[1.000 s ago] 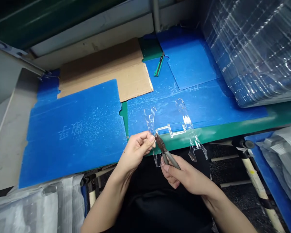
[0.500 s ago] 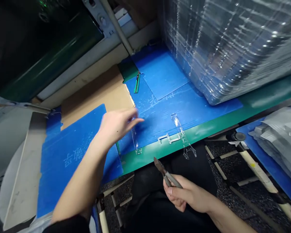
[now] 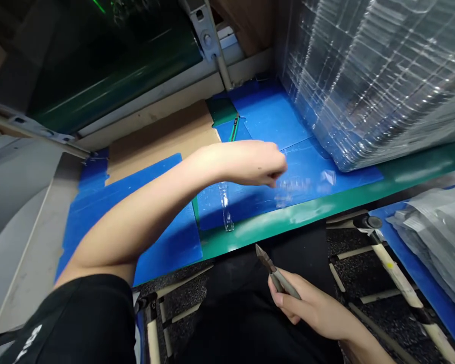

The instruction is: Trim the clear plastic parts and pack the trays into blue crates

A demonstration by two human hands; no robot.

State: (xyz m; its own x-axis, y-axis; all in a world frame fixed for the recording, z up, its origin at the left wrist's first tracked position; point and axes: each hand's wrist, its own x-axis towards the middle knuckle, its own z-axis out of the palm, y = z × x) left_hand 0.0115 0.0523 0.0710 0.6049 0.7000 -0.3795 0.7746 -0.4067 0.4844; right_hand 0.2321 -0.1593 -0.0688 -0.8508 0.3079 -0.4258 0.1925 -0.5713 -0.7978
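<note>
My left hand (image 3: 267,163) is closed over the blue sheet, its fingers pinched on a clear plastic part (image 3: 293,186) that trails to the right and is smeared by motion. The fingertips are mostly hidden behind the hand. In front of my body, my right hand (image 3: 298,301) grips a pair of cutting pliers (image 3: 276,278) by grey handles, the dark pointed jaws aimed up and left. Another clear plastic piece (image 3: 225,207), long and narrow, lies at the bench's front edge, below my left forearm.
A tall stack of clear plastic trays (image 3: 375,91) fills the right rear. A green utility knife (image 3: 234,129) lies behind my left hand, beside a cardboard sheet (image 3: 159,139). Grey plastic bags (image 3: 436,222) sit at the right, past a pipe frame (image 3: 398,278).
My left hand has moved right from the narrow clear piece to the other clear part. That part has left the bench edge and is moving with the hand. The pliers stay in my right hand.
</note>
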